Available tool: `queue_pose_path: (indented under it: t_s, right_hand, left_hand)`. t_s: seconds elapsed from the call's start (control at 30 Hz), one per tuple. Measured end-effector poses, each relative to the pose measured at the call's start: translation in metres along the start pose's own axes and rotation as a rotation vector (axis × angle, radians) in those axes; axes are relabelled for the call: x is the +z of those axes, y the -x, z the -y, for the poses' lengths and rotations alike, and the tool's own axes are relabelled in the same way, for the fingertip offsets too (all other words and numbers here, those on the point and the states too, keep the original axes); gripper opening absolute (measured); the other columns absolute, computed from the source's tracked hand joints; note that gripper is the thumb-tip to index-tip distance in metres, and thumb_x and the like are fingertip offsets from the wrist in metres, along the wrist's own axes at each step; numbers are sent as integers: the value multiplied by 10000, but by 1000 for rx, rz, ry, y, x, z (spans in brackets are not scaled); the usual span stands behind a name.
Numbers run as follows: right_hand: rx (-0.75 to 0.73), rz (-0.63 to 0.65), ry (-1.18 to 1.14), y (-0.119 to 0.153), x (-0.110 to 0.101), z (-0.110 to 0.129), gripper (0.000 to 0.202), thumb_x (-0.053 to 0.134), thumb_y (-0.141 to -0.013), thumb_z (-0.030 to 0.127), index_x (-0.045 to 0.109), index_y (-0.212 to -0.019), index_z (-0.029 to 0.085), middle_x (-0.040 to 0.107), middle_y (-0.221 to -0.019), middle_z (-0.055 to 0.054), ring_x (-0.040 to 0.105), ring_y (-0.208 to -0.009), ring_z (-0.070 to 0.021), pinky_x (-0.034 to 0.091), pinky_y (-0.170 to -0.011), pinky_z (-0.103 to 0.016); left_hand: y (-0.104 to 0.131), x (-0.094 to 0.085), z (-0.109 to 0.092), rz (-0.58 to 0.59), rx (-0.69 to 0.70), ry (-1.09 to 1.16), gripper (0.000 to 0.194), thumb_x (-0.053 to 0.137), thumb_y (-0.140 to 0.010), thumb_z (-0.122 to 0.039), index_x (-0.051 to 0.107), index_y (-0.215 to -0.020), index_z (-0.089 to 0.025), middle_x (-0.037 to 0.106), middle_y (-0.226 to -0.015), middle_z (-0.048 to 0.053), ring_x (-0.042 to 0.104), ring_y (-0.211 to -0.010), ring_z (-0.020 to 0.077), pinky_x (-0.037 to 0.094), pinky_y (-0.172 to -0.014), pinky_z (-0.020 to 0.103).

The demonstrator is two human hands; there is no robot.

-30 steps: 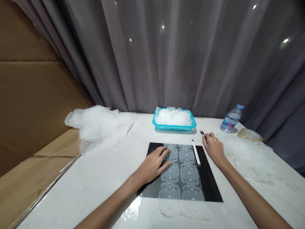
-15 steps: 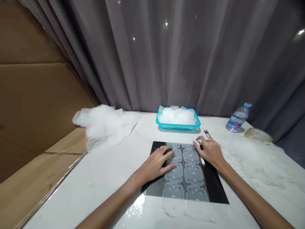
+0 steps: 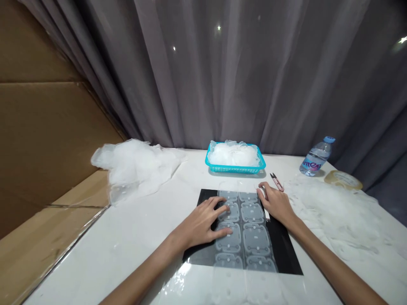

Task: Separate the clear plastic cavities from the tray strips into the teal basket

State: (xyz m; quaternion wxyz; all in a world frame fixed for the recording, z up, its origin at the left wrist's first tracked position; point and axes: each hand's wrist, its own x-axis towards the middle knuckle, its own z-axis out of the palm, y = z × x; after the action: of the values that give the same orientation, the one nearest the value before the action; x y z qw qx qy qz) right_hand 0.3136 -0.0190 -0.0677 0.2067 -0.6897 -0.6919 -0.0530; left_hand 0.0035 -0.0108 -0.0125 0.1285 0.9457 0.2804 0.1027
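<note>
A translucent sheet of rounded rectangular shapes [image 3: 256, 239] lies in two columns over a black mat [image 3: 286, 252] and runs past its front edge. My left hand [image 3: 206, 220] rests on the sheet's left column and the mat, fingers spread. At the back right corner of the mat, my right hand [image 3: 276, 203] has its thumb and index finger near the sheet's edge; a thin white piece shows partly beneath it, and whether the fingers pinch anything is too small to tell. Small pink-handled snips [image 3: 277, 183] lie just behind my right hand.
Behind the mat is a blue basket [image 3: 237, 169] of white translucent pieces. A white heap [image 3: 140, 167] lies at back left, beside cardboard [image 3: 47, 148]. On the right are a water bottle [image 3: 316, 159], a tape roll [image 3: 343, 180] and spread translucent scraps [image 3: 340, 212].
The sheet has slid toward the front of the table. My right hand has shifted slightly, uncovering more of the snips, and the thin white tool-like piece near it is now mostly hidden.
</note>
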Motion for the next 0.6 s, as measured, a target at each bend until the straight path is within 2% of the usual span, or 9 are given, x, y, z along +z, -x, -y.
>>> queue_pose_path:
  t_s: [0.17, 0.37, 0.6]
  right_hand:
    - [20, 20, -37, -1, -4, 2, 310, 387, -1049, 349, 630, -1143, 180, 736, -756, -52, 703, -721, -228, 278, -572, -280]
    - [75, 47, -83, -5, -2, 0, 280, 466, -993, 353, 614, -1166, 191, 674, -662, 7, 682, -645, -208, 288, -566, -261]
    - [83, 78, -136, -9, 1, -6, 253, 453, -958, 273, 627, -1132, 216, 641, -643, 31, 676, -637, -187, 321, -581, -253]
  left_hand:
    - [2, -3, -3, 37, -2, -22, 652, 539, -959, -701, 541, -1380, -204, 474, -1542, 183, 490, -1399, 402, 476, -1108, 575]
    - [2, -5, -1, 47, -26, 2, 632, 594, -922, -708, 582, -1327, -224, 438, -1553, 192, 502, -1381, 423, 486, -1089, 591]
    - [5, -8, 1, 50, -23, 5, 589, 610, -913, -703, 603, -1290, -251, 365, -1603, 194, 427, -1447, 458, 468, -1105, 610]
